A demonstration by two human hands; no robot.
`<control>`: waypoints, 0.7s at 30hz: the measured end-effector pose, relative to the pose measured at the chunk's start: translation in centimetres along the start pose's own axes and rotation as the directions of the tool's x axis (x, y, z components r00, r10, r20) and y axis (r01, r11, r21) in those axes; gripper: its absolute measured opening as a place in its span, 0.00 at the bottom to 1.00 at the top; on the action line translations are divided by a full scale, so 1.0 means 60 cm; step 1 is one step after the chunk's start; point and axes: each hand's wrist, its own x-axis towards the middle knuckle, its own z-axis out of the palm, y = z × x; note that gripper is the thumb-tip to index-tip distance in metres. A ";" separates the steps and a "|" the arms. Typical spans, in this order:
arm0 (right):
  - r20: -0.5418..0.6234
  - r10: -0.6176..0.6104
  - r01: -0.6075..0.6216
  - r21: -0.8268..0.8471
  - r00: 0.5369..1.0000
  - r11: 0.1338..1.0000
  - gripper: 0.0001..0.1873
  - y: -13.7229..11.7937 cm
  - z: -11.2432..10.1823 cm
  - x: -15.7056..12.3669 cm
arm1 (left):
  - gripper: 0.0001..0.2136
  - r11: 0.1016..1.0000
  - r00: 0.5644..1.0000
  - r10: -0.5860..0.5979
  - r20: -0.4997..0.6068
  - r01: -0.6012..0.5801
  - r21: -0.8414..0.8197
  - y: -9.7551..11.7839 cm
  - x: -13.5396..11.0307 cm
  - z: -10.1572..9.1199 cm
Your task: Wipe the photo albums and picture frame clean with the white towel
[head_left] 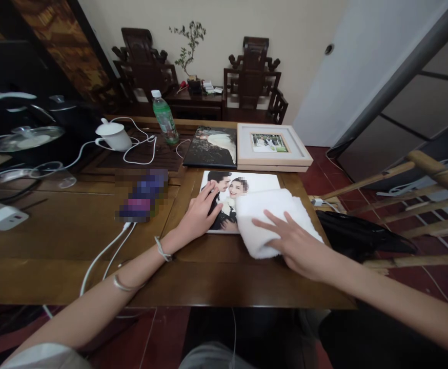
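Observation:
A photo panel (260, 180) showing two people lies flat near the table's right end. The outstretched fingers of my left hand (203, 210) rest on its left side, with a bracelet at the wrist. A folded white towel (301, 212) covers the panel's lower right part and reaches past its edge onto the wood. On top of the towel my right hand (295, 243) lies with its fingers spread and pressing down. What the towel covers is hidden.
Behind the panel lie a dark photo panel (212, 148) and white picture frames (304, 154). A green-labelled bottle (165, 120), a lidded white cup (114, 136), a blurred-out phone (143, 195) and white cables (101, 246) are on the left. A bamboo chair (435, 174) stands right.

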 end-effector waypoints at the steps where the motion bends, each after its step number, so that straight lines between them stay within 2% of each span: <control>1: 0.010 0.004 -0.004 0.003 1.000 1.000 0.33 0.016 -0.007 0.013 | 0.24 1.000 1.000 -0.004 0.001 0.004 0.001 0.000 0.000 0.000; 8: 0.033 0.071 -0.071 -0.005 0.997 0.997 0.36 0.135 -0.044 0.118 | 0.24 1.000 1.000 0.003 0.002 -0.003 -0.002 -0.004 0.000 0.000; 12: -0.028 0.017 -0.015 0.058 0.999 0.998 0.36 0.174 -0.053 0.144 | 0.24 1.000 1.000 0.023 -0.006 -0.023 -0.007 -0.008 0.000 0.002; 16: -0.039 0.052 -0.051 0.023 0.998 0.998 0.36 0.156 -0.048 0.133 | 0.24 0.999 0.999 0.031 -0.020 -0.031 -0.010 -0.010 0.000 0.004; 21: -0.053 0.086 -0.085 0.031 0.995 0.996 0.33 0.073 -0.020 0.069 | 0.24 1.000 1.000 0.016 -0.024 -0.016 -0.004 -0.007 -0.001 0.005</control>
